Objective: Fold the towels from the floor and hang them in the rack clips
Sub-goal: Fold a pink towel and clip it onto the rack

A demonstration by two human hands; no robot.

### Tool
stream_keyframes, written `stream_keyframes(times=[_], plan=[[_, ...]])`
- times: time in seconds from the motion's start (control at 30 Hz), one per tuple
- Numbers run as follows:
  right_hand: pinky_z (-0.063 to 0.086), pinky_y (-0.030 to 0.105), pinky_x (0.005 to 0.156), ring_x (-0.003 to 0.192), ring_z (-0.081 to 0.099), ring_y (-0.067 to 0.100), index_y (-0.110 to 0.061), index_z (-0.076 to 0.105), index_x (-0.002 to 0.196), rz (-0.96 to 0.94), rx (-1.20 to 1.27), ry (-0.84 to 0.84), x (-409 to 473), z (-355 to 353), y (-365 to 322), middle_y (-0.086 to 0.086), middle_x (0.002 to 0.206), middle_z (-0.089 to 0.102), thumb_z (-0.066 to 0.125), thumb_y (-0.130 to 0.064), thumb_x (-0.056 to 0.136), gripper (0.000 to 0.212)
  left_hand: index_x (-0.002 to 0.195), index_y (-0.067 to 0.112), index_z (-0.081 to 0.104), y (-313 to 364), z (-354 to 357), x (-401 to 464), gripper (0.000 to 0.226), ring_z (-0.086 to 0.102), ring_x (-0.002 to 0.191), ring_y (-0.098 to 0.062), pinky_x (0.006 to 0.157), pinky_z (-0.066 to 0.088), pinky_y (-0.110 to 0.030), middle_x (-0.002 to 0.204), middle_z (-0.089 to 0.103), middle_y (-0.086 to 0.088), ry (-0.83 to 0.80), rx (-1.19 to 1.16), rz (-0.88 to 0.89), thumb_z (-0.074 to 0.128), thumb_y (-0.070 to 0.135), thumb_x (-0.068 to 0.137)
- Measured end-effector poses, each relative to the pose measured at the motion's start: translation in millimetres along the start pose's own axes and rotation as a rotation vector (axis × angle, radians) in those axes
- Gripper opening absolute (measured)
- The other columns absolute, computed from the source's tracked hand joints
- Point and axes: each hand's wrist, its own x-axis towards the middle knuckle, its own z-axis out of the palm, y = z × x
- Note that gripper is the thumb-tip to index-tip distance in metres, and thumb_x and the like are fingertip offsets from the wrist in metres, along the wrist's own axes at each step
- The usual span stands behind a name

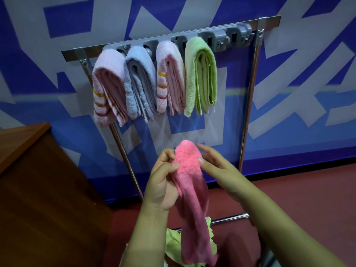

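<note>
Below the rack (248, 105), the pink towel (189, 182) is pinched at its folded top by the left hand (163, 182); the right hand (217, 168) is laid against it with fingers straight. Slippage could undo the fold before an empty clip (214, 42) is reached. A green towel (174, 245) beneath is largely hidden.
</note>
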Motion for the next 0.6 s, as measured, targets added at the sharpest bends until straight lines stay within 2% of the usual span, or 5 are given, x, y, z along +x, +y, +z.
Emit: stream_keyframes(times=[0.1,0.23,0.37,0.43,0.6], plan=[[0.047,0.033,0.077,0.08,0.057,0.017,-0.013,0.067,0.088,-0.044,0.05,-0.013,0,1,3,0.005,0.085,0.064,0.069,-0.035,0.078,0.025,0.091,0.011,0.057,4,-6,-1,0.043,0.064,0.076,-0.022,0.065,0.056,-0.033,0.084,0.065,-0.01,-0.005,0.025,-0.014,0.061,0.007,0.048],[0.043,0.014,0.063,0.068,0.052,0.004,-0.017,0.06,0.076,-0.193,0.063,0.09,-1,2,-9,-0.011,0.069,0.059,0.068,-0.01,0.078,0.011,0.116,0.01,0.06,10,-12,-4,0.066,0.066,0.09,-0.024,0.078,0.055,-0.032,0.1,0.069,-0.013,-0.04,0.165,-0.104,0.062,0.007,0.05],[0.045,0.013,0.067,0.07,0.056,0.0,-0.02,0.062,0.076,-0.217,-0.097,0.06,-3,2,-30,-0.014,0.069,0.063,0.063,-0.001,0.083,0.021,0.092,0.005,0.066,15,-13,-8,0.035,0.066,0.078,-0.019,0.071,0.054,-0.025,0.085,0.07,-0.01,-0.114,0.412,-0.144,0.069,0.018,0.06],[0.045,0.012,0.071,0.073,0.058,0.0,-0.028,0.064,0.073,-0.242,-0.186,0.079,-4,-1,-38,-0.016,0.072,0.065,0.064,-0.002,0.082,0.027,0.084,0.005,0.062,22,-16,-8,0.033,0.06,0.073,-0.015,0.067,0.05,-0.022,0.079,0.064,-0.006,-0.095,0.549,-0.111,0.072,0.026,0.061],[0.044,0.013,0.075,0.083,0.059,0.005,-0.029,0.063,0.077,-0.302,-0.394,0.069,-8,-2,-46,-0.005,0.084,0.066,0.065,-0.002,0.08,0.027,0.062,0.027,0.06,41,-26,-7,0.022,0.056,0.096,0.0,0.088,0.042,-0.016,0.097,0.049,0.005,-0.036,1.045,0.056,0.073,0.042,0.053]])
